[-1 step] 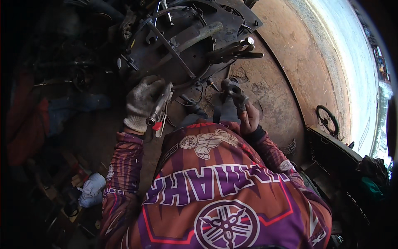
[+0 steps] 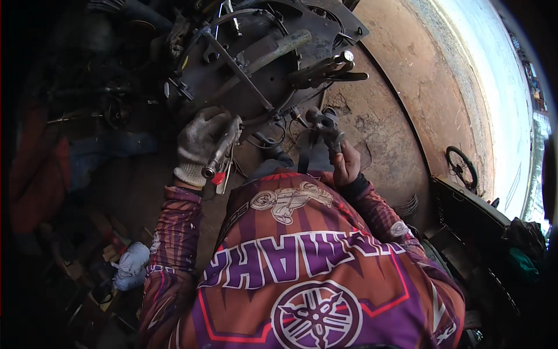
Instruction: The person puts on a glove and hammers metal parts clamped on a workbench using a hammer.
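Observation:
My left hand (image 2: 200, 139), in a grey-white work glove, is closed round a pair of locking pliers (image 2: 224, 145) with a red lever. The pliers' jaws meet the near end of a curved metal bar (image 2: 256, 121) at the edge of the dark metal worktable (image 2: 256, 75). My bare right hand (image 2: 347, 163) is closed on a dark steel tool that looks like a hammer (image 2: 326, 131), its head raised just right of the bar. The tool's handle is mostly hidden below its head.
On the worktable lie a greyish bar (image 2: 279, 51), a wrench (image 2: 211, 52) and another pair of pliers (image 2: 331, 71), whose handles overhang the right edge. Cables (image 2: 273, 136) hang below. A wheel (image 2: 462, 168) stands at the right; a white cloth (image 2: 132, 264) lies lower left.
My right hand and the hammer-like tool have shifted slightly left. My left hand and the locking pliers stay almost where they were.

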